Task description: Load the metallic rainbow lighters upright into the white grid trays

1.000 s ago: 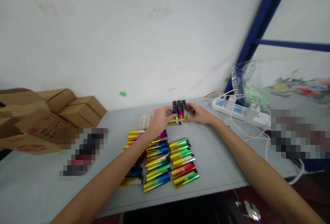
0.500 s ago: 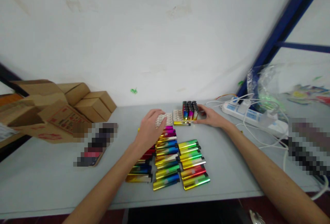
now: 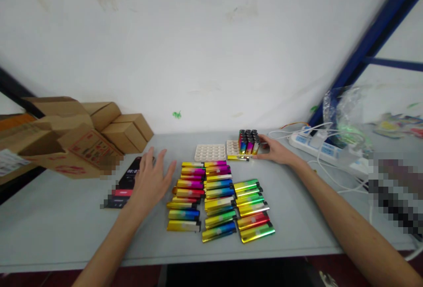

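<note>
My left hand (image 3: 153, 179) is over the right edge of a phone (image 3: 127, 183), fingers spread, holding nothing. It partly covers the phone's screen. My right hand (image 3: 276, 149) is at the right side of a block of upright lighters (image 3: 249, 141) with black tops. Its thumb and fingers are apart; some fingertips are hidden behind the block. The upright lighters stand on the right part of a pale tray with round holes (image 3: 232, 147). A yellow lighter (image 3: 237, 158) lies in front, near my right thumb. Beside that tray lies a second holed tray (image 3: 209, 152), its holes uncovered.
Several shiny lighters (image 3: 220, 205) lie in three columns at the table's (image 3: 291, 216) middle. Cardboard boxes (image 3: 79, 146) are at the left. A white power strip (image 3: 325, 148) with cables and a clear plastic bag (image 3: 350, 106) are at the right. A white wall closes off the back.
My left hand has moved from the left holed tray, leftward and nearer, to above the phone. My right hand stays beside the upright lighters. The camera view has shifted slightly.
</note>
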`<state>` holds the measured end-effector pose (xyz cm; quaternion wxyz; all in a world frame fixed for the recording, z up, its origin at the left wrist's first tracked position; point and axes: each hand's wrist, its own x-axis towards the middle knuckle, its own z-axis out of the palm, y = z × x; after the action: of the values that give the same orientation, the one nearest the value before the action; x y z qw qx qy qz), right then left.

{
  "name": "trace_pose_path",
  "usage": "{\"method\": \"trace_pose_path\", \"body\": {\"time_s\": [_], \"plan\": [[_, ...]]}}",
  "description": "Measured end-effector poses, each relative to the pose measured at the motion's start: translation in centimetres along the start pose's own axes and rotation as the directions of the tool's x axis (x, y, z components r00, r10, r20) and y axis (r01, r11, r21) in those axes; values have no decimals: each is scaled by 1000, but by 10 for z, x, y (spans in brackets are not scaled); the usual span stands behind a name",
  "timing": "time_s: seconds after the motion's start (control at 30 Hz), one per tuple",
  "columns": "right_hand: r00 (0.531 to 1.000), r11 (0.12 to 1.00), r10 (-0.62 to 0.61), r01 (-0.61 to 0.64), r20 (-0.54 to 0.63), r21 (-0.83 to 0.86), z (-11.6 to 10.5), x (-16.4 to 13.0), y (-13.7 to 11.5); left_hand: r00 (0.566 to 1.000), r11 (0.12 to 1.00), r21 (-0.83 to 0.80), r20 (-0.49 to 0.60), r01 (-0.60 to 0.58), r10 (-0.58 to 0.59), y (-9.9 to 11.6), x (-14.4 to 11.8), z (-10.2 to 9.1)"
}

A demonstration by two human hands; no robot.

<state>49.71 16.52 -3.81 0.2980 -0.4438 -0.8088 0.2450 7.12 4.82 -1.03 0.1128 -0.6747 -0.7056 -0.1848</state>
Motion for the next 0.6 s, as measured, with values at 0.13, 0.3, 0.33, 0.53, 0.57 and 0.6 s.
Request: {"method": "trace_pose_path", "body": {"time_s": [0.13, 0.3, 0.33, 0.53, 0.57, 0.6], "plan": [[1000, 1000, -10, 10, 17, 13, -1, 0, -1, 998, 998, -38, -32, -49, 48, 14, 3, -3], [1000, 1000, 9, -9, 13, 13, -2, 0, -3, 960, 911, -304, -49, -279, 277, 60, 20, -10], [1000, 1000, 13, -13, 11, 14, -2, 0, -3, 939, 868, -374, -24, -326, 342, 72, 22, -13], [1000, 999, -22, 22, 9, 39, -1, 2, 1, 668, 637, -533, 168, -557, 725, 144, 12, -29], [999, 999, -31, 31, 9, 43, -1, 2, 1, 640, 632, -515, 192, -580, 744, 153, 10, -30], [999, 998, -37, 37, 7, 45, -1, 3, 1, 620, 633, -489, 216, -600, 754, 160, 8, -30]]}}
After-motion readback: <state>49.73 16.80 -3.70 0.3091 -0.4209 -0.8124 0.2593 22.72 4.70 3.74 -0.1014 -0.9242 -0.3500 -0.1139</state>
